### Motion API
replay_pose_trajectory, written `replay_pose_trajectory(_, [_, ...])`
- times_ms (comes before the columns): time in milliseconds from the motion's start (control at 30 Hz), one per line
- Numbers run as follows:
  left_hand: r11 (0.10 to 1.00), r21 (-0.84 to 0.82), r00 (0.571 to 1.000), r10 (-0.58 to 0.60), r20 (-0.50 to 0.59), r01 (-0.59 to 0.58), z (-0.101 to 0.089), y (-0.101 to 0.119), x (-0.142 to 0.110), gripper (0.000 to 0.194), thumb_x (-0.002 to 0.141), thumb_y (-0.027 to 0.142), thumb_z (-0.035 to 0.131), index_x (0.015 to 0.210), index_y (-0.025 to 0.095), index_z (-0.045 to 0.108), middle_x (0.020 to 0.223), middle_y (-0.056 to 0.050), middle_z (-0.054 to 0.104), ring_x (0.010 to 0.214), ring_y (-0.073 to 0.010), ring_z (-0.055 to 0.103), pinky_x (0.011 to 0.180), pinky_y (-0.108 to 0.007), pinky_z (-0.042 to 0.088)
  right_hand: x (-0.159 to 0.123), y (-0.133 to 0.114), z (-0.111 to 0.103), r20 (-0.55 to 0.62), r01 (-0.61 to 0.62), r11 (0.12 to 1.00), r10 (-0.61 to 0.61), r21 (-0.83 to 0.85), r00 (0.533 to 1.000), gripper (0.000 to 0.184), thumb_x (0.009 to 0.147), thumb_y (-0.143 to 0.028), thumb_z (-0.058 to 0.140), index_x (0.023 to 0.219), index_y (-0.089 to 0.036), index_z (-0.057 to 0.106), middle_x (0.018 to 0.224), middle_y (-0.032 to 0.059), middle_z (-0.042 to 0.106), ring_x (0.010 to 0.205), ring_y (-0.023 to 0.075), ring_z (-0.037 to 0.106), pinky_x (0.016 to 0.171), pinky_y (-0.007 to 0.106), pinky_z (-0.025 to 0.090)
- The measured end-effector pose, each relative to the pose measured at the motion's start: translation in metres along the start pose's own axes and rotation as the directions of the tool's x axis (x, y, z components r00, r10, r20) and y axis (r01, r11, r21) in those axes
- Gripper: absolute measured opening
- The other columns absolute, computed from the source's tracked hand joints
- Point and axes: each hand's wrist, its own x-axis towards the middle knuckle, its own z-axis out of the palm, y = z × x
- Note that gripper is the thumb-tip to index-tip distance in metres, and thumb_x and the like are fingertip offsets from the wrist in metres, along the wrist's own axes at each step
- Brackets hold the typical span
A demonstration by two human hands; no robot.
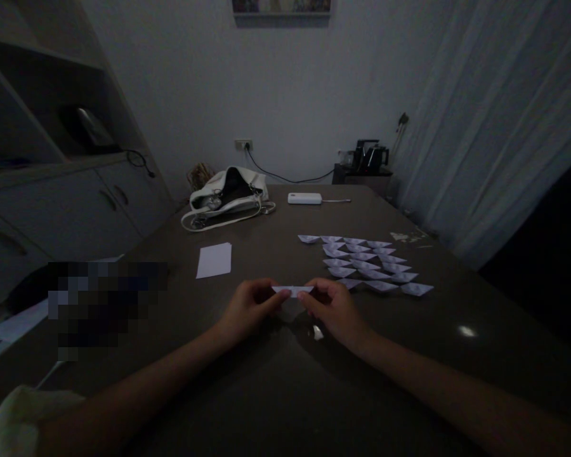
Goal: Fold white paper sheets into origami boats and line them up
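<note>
Between my two hands is a small folded white paper (292, 289), long and narrow with slanted ends, held level just above the table. My left hand (252, 306) pinches its left end, thumb in front and fingers behind. At the right end, my right hand (335, 309) grips it the same way. Several folded paper boats (365, 264) stand in rows on the table, beyond and to the right of my right hand. A stack of white paper sheets (214, 260) lies beyond my left hand.
A white handbag (231, 197) rests at the table's back left. Near the far edge lies a white power bank (304, 198) with a short cable. Paper scraps (406, 237) are at the right. A kettle (374, 157) stands on a cabinet behind the dark table (276, 393).
</note>
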Motion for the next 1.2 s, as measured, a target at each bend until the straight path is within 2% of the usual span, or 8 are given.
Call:
replay_pose_trajectory(133, [1.0, -0.014, 1.0, 0.015, 0.014, -0.015, -0.0023, -0.0001, -0.0012, 0.028, 0.078, 0.038, 0.06, 0.066, 0.013, 0.058, 0.053, 0.003, 0.054, 0.048, -0.0085, 0.048, 0.044, -0.018, 0.035, 0.0015, 0.0028, -0.0003, -0.007, -0.034, 0.998, 0.034, 0.057, 0.999, 0.023, 0.072, -0.037, 0.067, 0.07, -0.016, 0.058, 0.054, -0.0036, 0.052, 0.047, 0.0089, 0.048, 0.045, 0.02, 0.035])
replay_pose_trajectory(333, [0.997, -0.075, 0.997, -0.001, 0.072, 0.007, -0.0013, 0.002, -0.0051, 0.028, 0.075, 0.039, 0.063, 0.065, 0.012, 0.06, 0.054, 0.001, 0.056, 0.048, -0.0085, 0.049, 0.046, -0.018, 0.036, 0.0007, 0.0026, 0.0007, 0.148, -0.025, 0.996, 0.013, 0.08, 0.989, 0.028, 0.074, -0.041, 0.067, 0.066, -0.015, 0.061, 0.054, -0.0022, 0.055, 0.047, 0.0086, 0.048, 0.046, 0.02, 0.036])
replay_pose_trajectory(567, [0.996, -0.084, 0.997, 0.035, 0.065, -0.03, 0.0021, 0.0066, -0.0066, 0.029, 0.078, 0.039, 0.06, 0.065, 0.013, 0.06, 0.053, 0.002, 0.055, 0.048, -0.0081, 0.047, 0.046, -0.018, 0.035, 0.0002, -0.0008, -0.0034, 0.129, 0.054, 0.998, -0.05, -0.029, 0.99, 0.033, 0.077, -0.043, 0.066, 0.06, -0.015, 0.061, 0.051, -0.0026, 0.053, 0.047, 0.0084, 0.048, 0.045, 0.02, 0.034])
replay_pose_trajectory(767, [0.997, -0.058, 0.999, 0.041, -0.015, -0.042, -0.0009, 0.0054, -0.0046, 0.03, 0.079, 0.038, 0.06, 0.063, 0.013, 0.061, 0.054, 0.001, 0.056, 0.049, -0.009, 0.049, 0.048, -0.019, 0.037, 0.0019, 0.0032, -0.0012, 0.128, 0.036, 0.995, -0.048, 0.09, 0.991, 0.042, 0.085, -0.051, 0.052, 0.069, -0.015, 0.067, 0.062, 0.0029, 0.062, 0.052, 0.01, 0.052, 0.048, 0.022, 0.038])
replay_pose_trajectory(1067, [0.998, -0.05, 1.0, 0.024, -0.009, -0.024, 0.0011, 0.0084, -0.0047, 0.029, 0.079, 0.037, 0.06, 0.063, 0.013, 0.061, 0.052, 0.002, 0.055, 0.048, -0.0084, 0.048, 0.047, -0.018, 0.036, -0.0007, -0.0016, -0.0008, 0.088, 0.069, 0.993, -0.077, 0.095, 0.993, 0.044, 0.088, -0.05, 0.048, 0.067, -0.015, 0.064, 0.063, 0.0042, 0.063, 0.053, 0.0113, 0.053, 0.047, 0.022, 0.037])
replay_pose_trajectory(1200, [0.993, -0.119, 1.0, 0.011, 0.026, -0.008, 0.0006, 0.006, -0.003, 0.028, 0.079, 0.038, 0.06, 0.068, 0.012, 0.062, 0.056, 0.001, 0.058, 0.049, -0.0086, 0.049, 0.048, -0.019, 0.038, 0.0003, 0.0011, -0.0024, 0.093, 0.108, 0.994, -0.11, 0.03, 0.99, 0.047, 0.089, -0.052, 0.045, 0.067, -0.015, 0.063, 0.06, 0.0035, 0.06, 0.052, 0.0117, 0.052, 0.047, 0.023, 0.037])
